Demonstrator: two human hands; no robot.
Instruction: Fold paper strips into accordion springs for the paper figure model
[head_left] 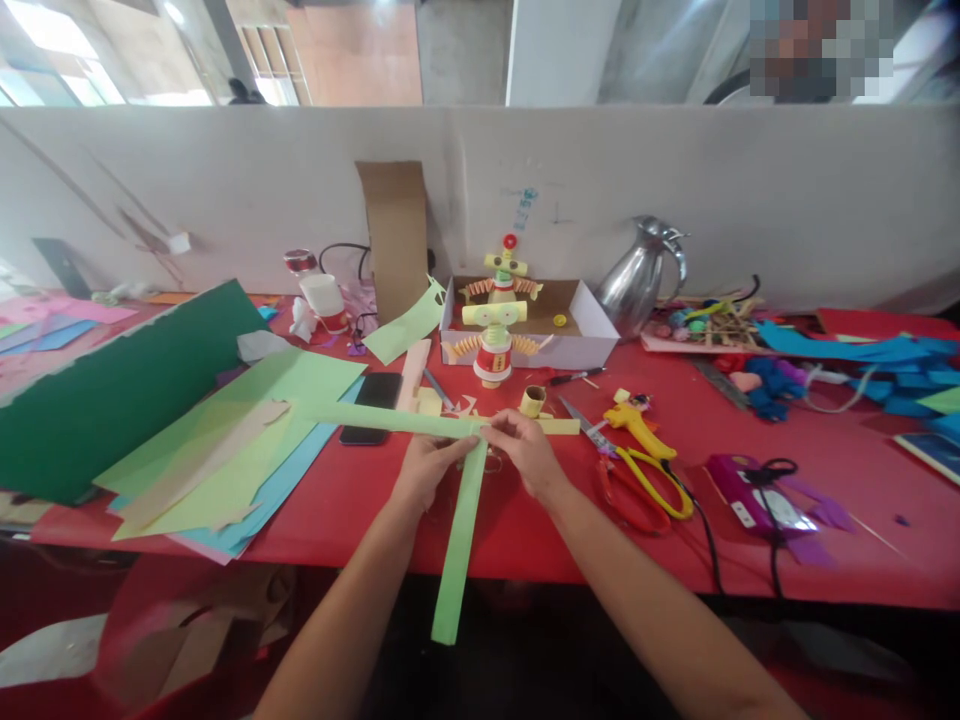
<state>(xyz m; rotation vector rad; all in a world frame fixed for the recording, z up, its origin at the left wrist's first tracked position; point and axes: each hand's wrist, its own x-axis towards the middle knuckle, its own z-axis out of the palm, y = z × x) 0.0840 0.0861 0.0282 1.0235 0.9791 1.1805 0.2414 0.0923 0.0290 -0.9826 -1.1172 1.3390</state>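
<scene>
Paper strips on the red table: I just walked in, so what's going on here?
A person's left hand and right hand pinch two light green paper strips where they cross at a right angle above the red table. Scissors, a phone and a small paper robot figure lie nearby.

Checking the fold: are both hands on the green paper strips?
Touching. The head view shows the left hand and right hand pinching the green paper strips where they cross.
</scene>
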